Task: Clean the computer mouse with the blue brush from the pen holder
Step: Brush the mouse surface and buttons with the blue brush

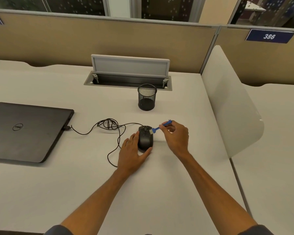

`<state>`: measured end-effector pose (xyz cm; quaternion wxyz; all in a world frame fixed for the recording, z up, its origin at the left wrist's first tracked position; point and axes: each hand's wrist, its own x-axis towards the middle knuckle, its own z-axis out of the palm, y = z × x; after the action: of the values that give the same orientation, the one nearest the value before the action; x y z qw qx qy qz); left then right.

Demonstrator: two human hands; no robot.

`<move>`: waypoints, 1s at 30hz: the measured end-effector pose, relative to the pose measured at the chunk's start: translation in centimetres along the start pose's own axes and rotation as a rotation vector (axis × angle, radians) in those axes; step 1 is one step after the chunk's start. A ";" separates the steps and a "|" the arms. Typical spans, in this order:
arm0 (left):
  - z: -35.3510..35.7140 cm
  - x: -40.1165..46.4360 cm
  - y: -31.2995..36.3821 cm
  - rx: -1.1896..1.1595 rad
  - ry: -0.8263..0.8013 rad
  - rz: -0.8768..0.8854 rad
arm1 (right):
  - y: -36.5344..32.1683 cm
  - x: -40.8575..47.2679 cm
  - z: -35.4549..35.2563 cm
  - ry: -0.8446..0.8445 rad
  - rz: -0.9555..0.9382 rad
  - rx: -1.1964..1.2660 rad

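Note:
A black wired computer mouse lies on the white desk. My left hand holds it from the left side and the rear, fingers along its left flank and thumb at its back end. My right hand pinches the handle of the small blue brush, whose white bristles touch the mouse's front right, by the buttons. The black mesh pen holder stands upright behind the mouse with nothing showing inside it.
A closed black laptop lies at the left, with the mouse's tangled cable plugged into its side. An open cable hatch sits behind the pen holder. A white divider panel bounds the desk on the right.

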<state>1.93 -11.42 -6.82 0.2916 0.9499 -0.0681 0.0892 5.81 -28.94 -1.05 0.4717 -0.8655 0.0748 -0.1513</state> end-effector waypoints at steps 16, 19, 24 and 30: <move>-0.1 -0.1 0.2 0.006 0.023 -0.008 | 0.1 1.4 -0.2 -0.181 -0.002 0.095; -0.1 -0.1 0.3 0.002 0.030 -0.008 | 0.6 1.0 -0.2 -0.243 -0.003 0.068; -0.2 -0.1 0.4 0.008 0.044 -0.001 | 1.5 1.6 -0.6 -0.099 0.034 -0.017; -0.2 -0.1 0.4 0.006 0.034 -0.003 | 1.1 1.5 -0.1 -0.214 0.008 0.083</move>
<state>1.78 -11.62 -6.50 0.2898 0.9493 -0.0616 0.1051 7.22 -30.04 -1.68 0.5130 -0.8561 0.0213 -0.0590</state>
